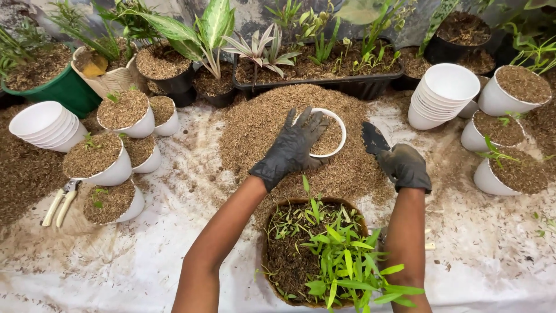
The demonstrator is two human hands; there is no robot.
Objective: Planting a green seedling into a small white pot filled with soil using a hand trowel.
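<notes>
My left hand (292, 148), in a black glove, lies flat with fingers spread on a white pot (338, 136) part-filled with brown husk mix. The pot sits tilted in a big heap of the same mix (260, 124). Gloved as well, my right hand (405, 166) grips a small dark trowel (373, 138), its blade pointing up just right of the pot. Between my forearms stands a brown basket pot (272, 220) crowded with green seedlings (341, 255).
Stacks of empty white pots stand at the left (43, 124) and at the right (443, 93). Filled white pots cluster on both sides. Pruning shears (61, 200) lie at the left. A black tray of plants (359, 87) and a green pot (66, 90) line the back.
</notes>
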